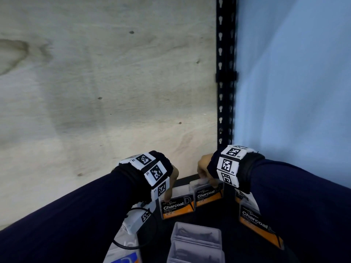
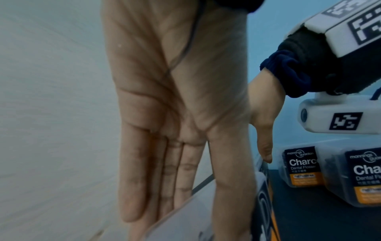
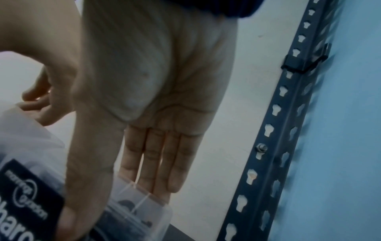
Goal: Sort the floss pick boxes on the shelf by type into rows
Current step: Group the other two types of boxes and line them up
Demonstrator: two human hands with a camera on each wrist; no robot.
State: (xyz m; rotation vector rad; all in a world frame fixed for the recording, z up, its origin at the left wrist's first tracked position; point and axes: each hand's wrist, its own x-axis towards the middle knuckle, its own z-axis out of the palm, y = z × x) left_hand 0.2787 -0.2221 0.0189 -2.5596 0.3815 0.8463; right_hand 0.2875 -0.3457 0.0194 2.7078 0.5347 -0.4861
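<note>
Dark navy long sleeves (image 1: 62, 221) down both arms, ending in ribbed cuffs over black wrist wraps. On each wrist, a band of white blocks (image 1: 153, 172) printed with black square code markers, some with small labels such as R3 and R4. Below the left wrist, a white camera housing (image 1: 135, 221) with its own marker and a thin black cable (image 1: 133, 245) looping out.

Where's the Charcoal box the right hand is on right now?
In the head view, the right-hand Charcoal box stands at the shelf's back right, by the slotted upright post, beside a second Charcoal box on its left; the right hand grips its top.
</note>
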